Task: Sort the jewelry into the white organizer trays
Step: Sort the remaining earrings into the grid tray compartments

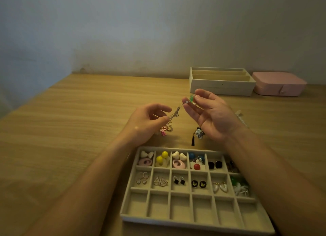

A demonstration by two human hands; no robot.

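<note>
The tray (176, 224) lies at the near edge of the tabletop (79, 112). Above the middle, my left hand (146, 123) pinches the chain (176, 112), my right hand (211, 117) pinches its green bead (191, 98) — a hard pull may tighten the tangle, or snap it.

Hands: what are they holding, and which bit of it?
The left hand pinches a tangle of thin chains around its middle, between thumb and finger. The right hand pinches a green-beaded piece by its green bead, at the fingertips.
</note>
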